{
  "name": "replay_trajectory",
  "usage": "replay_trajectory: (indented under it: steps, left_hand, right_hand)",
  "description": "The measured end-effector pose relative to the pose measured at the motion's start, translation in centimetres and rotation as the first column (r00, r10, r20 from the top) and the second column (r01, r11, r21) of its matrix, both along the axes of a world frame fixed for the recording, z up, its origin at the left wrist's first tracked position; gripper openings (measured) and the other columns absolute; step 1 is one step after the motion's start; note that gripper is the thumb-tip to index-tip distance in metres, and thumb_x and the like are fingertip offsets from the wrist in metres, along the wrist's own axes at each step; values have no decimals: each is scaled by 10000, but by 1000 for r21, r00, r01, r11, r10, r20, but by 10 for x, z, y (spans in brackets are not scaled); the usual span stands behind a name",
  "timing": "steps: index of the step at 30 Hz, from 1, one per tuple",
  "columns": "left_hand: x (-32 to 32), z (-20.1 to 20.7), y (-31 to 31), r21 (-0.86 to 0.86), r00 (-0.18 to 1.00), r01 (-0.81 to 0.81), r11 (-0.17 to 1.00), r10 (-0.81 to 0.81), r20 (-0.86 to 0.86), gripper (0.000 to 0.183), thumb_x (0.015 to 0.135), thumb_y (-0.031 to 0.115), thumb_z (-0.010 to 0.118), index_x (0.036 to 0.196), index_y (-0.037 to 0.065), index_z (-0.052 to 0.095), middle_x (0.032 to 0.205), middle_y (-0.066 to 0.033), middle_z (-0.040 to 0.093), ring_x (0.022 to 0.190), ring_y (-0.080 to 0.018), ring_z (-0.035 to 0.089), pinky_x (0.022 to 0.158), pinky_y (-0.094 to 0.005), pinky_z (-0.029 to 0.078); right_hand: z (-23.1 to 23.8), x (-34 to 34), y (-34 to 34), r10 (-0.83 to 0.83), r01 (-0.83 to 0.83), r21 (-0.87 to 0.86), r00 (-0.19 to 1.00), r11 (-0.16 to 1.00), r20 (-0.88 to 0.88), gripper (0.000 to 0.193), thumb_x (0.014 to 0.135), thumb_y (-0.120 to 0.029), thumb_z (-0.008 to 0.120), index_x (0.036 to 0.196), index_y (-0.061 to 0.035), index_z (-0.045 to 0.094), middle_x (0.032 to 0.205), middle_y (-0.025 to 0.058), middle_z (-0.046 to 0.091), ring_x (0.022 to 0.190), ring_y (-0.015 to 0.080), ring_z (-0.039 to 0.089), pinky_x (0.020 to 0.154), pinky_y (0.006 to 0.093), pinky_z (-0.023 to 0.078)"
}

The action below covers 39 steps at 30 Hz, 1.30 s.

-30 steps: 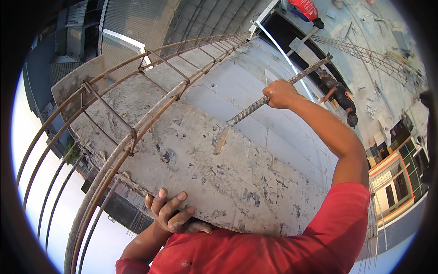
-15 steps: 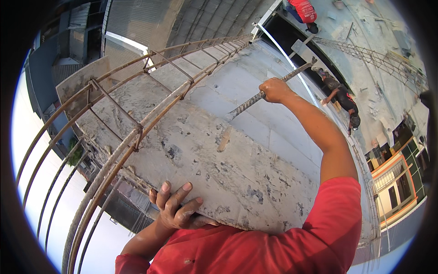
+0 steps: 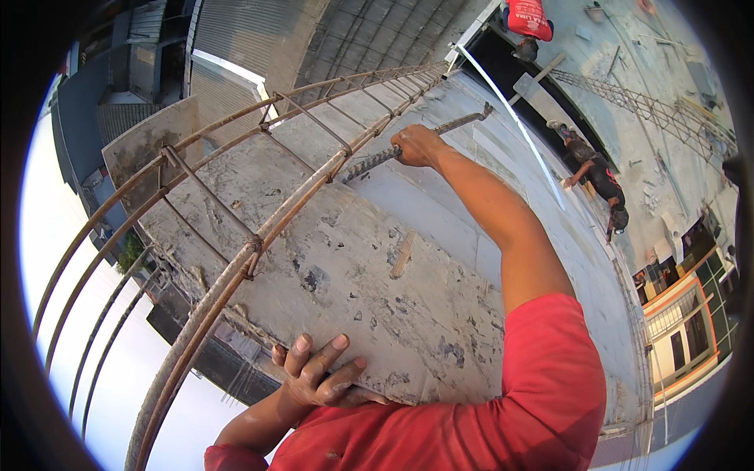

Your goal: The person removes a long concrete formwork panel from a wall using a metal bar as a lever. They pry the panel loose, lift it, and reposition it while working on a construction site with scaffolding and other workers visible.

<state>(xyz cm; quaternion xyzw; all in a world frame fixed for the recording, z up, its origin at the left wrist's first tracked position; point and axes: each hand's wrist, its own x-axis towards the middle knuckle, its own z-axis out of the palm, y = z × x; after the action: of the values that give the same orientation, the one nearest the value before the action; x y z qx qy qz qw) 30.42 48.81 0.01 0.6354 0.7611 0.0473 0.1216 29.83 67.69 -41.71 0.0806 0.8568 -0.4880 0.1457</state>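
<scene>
My right hand point(image 3: 419, 147) is closed around the middle of a ribbed steel bar point(image 3: 464, 122) with a small forked end, like a pry bar. Its other end reaches left to the rebar cage point(image 3: 334, 161); whether they touch I cannot tell. Rusty, tied rods make up the cage, which runs along the top of a rough grey concrete wall point(image 3: 353, 267). At the wall's near edge my left hand point(image 3: 320, 373) rests with its fingers spread on the concrete, holding nothing. A thin piece of wood point(image 3: 403, 253) is set in the concrete surface.
Far below at right, a person in dark clothes point(image 3: 601, 177) and another in a red shirt point(image 3: 528, 20) are on a concrete floor. A long white strip point(image 3: 514, 125) slants beside a dark opening. Corrugated roofs point(image 3: 236, 35) lie beyond the cage, and bare rods stick out at left.
My right hand has swung left with the steel bar, bringing the bar's near end to the cage. The left hand stays on the concrete edge. The view has shifted slightly.
</scene>
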Motion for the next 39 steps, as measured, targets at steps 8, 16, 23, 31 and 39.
replay_trajectory:
  steps: [8, 16, 23, 31, 39]
  left_hand:
    - [1, 3, 1, -41, 1000, -6, 999, 5, -12, 530, 763, 775, 564, 1001, 309, 648, 1253, -22, 630, 1417, -315, 289, 1191, -491, 22]
    - [0, 2, 11, -9, 998, 48, 999, -49, -50, 139, 966, 315, 476, 898, 216, 546, 1250, -124, 592, 1398, -382, 318, 1187, -505, 104]
    - [1, 1, 15, -21, 999, 27, 999, -28, -26, 95, 950, 307, 510, 923, 224, 547, 1266, -117, 579, 1411, -382, 292, 1186, -515, 99]
    - [0, 2, 9, -30, 1000, 14, 999, -15, -20, 430, 808, 651, 541, 978, 262, 609, 1249, -66, 608, 1407, -349, 292, 1186, -511, 43]
    - [-1, 3, 11, -33, 998, 48, 998, -49, -37, 74, 949, 269, 499, 950, 222, 556, 1268, -114, 574, 1397, -388, 303, 1187, -518, 94]
  right_hand:
    - [80, 44, 61, 163, -160, -33, 960, 987, 227, 359, 791, -331, 601, 972, -41, 709, 940, 208, 696, 947, 375, 664, 849, 460, 529]
    - [87, 44, 75, 121, -60, -222, 955, 973, 271, 692, 884, -695, 476, 1067, -67, 699, 1071, 192, 687, 1124, 362, 597, 943, 455, 465]
    - [39, 50, 17, -28, 133, -417, 968, 899, 248, 619, 888, -644, 531, 990, -66, 728, 1012, 196, 700, 1036, 369, 635, 904, 439, 484]
    - [54, 22, -1, -18, 133, -470, 970, 873, 241, 621, 918, -624, 505, 1040, -48, 704, 891, 181, 698, 933, 357, 667, 860, 448, 496]
    - [129, 49, 22, -10, 157, -320, 909, 934, 416, 700, 922, -675, 443, 1115, -51, 694, 1015, 231, 695, 968, 370, 672, 831, 436, 529]
